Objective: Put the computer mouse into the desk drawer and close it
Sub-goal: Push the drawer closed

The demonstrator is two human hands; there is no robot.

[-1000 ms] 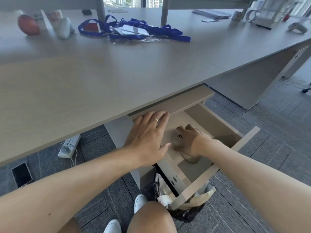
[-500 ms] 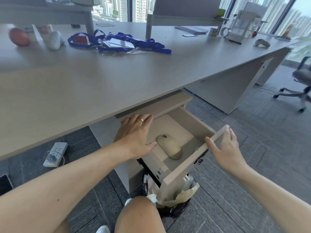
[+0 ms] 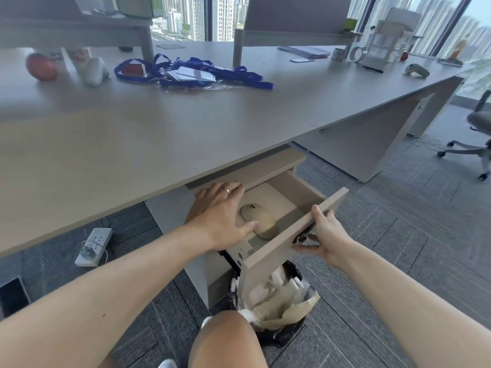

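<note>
A beige computer mouse [image 3: 259,220] lies inside the open desk drawer [image 3: 295,192], on its floor near the front panel. My right hand [image 3: 325,233] grips the drawer's front panel [image 3: 287,240], fingers over its top edge and thumb underneath by the lock. My left hand [image 3: 221,211] rests flat, fingers spread, on the drawer's left side wall, its thumb close to the mouse. The drawer hangs under the grey desk [image 3: 186,123].
A bin [image 3: 276,306] lined with a black bag and full of paper stands under the drawer. My knee [image 3: 225,338] is just in front of it. A power strip [image 3: 94,245] lies on the carpet at left. Blue lanyards [image 3: 191,73] lie on the desk.
My right hand let go of the mouse, left the drawer and took hold of the front panel. The mouse stays inside. My left hand stays on the drawer's side.
</note>
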